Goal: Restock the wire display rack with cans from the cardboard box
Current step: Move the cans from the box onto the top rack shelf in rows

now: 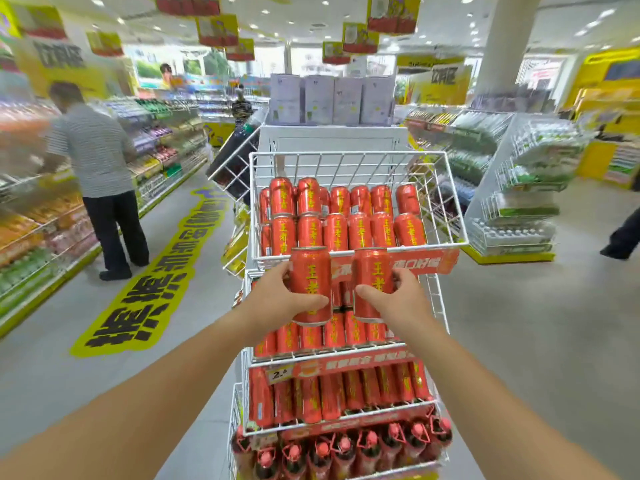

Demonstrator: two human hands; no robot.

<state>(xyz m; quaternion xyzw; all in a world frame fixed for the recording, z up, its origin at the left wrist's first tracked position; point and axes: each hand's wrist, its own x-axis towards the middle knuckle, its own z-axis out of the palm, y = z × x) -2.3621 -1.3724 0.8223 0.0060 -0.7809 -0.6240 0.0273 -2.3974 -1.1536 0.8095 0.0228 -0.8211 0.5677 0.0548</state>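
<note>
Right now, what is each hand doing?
Left hand: closed around a red can.
Right hand: closed around another red can.

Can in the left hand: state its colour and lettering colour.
Red can with yellow lettering, clearest in the head view.

Both my arms extended forward, bare forearms converging. Left hand point(277, 299) wrapped around a red can point(310, 284), thumb across its front. Right hand point(398, 299) gripping a second can point(372, 282), upright, side by side.
</note>
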